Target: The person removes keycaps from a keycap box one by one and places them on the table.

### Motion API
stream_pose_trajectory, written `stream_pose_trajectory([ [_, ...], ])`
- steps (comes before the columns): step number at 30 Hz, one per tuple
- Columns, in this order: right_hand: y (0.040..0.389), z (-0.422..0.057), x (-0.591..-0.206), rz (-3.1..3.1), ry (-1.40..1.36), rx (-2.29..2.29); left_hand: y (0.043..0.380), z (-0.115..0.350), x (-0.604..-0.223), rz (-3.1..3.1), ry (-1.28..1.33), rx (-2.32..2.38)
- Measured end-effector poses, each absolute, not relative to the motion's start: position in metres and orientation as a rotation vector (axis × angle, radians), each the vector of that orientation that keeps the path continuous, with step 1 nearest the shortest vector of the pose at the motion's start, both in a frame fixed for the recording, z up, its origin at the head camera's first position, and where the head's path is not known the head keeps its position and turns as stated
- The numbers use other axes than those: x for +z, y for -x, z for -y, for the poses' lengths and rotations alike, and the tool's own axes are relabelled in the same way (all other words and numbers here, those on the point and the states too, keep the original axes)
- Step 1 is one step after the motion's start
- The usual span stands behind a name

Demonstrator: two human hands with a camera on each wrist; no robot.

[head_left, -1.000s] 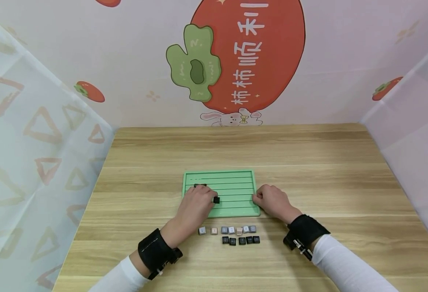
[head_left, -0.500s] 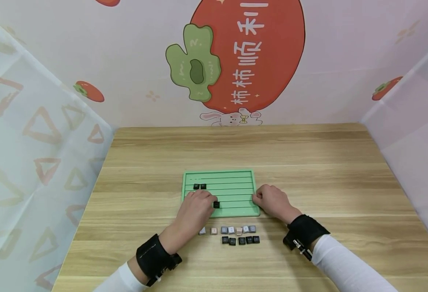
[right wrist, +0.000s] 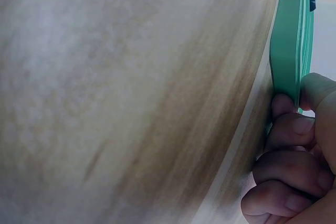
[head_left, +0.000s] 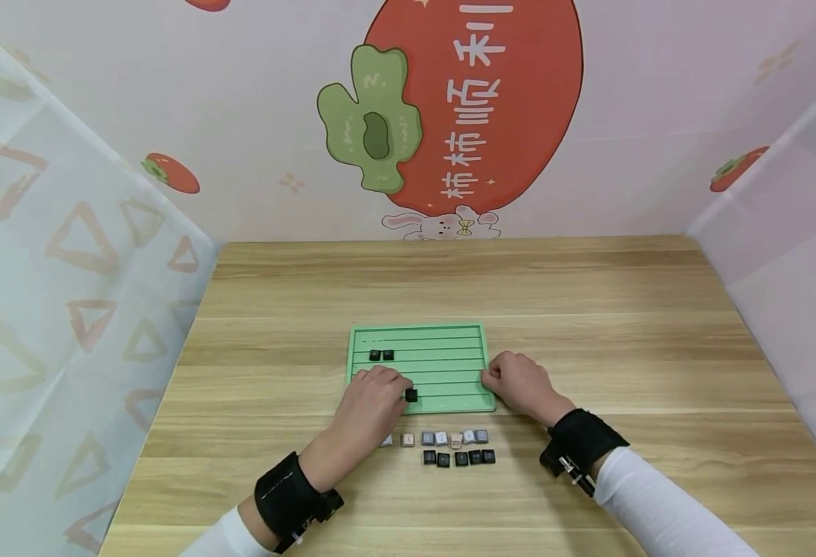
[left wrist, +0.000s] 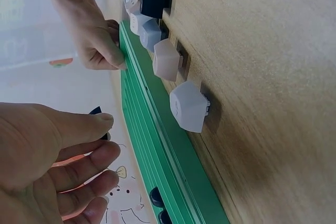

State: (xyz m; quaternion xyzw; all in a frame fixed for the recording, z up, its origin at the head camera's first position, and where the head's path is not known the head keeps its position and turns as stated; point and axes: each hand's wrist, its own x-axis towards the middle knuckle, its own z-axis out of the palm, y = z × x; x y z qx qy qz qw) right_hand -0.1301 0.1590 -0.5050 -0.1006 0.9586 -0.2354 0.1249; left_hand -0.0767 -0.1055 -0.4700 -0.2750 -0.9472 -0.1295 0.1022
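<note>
My left hand (head_left: 371, 402) pinches a black keycap (head_left: 411, 395) between thumb and fingertips, above the near part of a green ridged tray (head_left: 449, 403). In the left wrist view, thumb and finger cover most of that keycap. Two black keycaps (head_left: 381, 355) sit side by side on the tray, toward its left. At the tray's right edge, my right hand (head_left: 522, 384) grips the rim; the right wrist view shows its thumb on top and curled fingers at the side and below.
On the wooden table (head_left: 623, 325), in front of the tray, lies a row of grey, white and pinkish keycaps (head_left: 441, 439). Nearer still is a row of several black keycaps (head_left: 461, 459). A printed cloth wall (head_left: 261, 116) stands behind the table.
My left hand has drawn slightly toward me with the black keycap, uncovering the two keycaps on the tray. The right hand has stayed at the tray's edge.
</note>
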Motion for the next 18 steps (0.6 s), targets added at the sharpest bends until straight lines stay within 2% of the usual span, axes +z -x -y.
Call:
stream_pose_trajectory([
  [18, 0.1294, -0.1594, -0.5062, -2.814, 0.301, -0.687, 0.0683, 0.1108, -0.4646, 2.832, 0.828, -0.356],
])
